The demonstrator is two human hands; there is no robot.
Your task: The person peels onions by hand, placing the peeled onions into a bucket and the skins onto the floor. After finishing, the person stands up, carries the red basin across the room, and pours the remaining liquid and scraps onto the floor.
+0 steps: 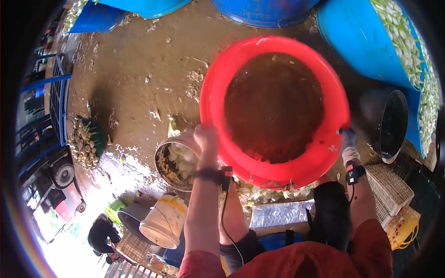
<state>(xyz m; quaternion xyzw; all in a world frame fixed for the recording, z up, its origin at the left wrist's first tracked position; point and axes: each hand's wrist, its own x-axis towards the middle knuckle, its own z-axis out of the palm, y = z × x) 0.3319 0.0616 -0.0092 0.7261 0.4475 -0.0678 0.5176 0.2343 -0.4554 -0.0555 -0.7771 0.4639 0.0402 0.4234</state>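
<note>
A large red plastic tub (276,173) fills the middle of the head view, with murky brown water (273,106) inside and small scraps on the surface. My left hand (205,138) is closed on its left rim, slightly blurred. On the right rim my right hand (348,140), in a dark glove, grips the edge; some of its fingers are hidden. Just below my left hand stands a round bucket (160,162) with pale, rounded bulbs (181,157) in it. White-green trimmings (259,195) lie under the tub's near side, in front of my legs.
Blue drums (354,41) line the far side, one at right holding white-green vegetables (401,41). A black bucket (393,123) lies tilted at right, above a cream basket (387,192). A white bucket (164,220) is at lower left, a bulb pile (83,143) at left. The floor (139,69) is wet.
</note>
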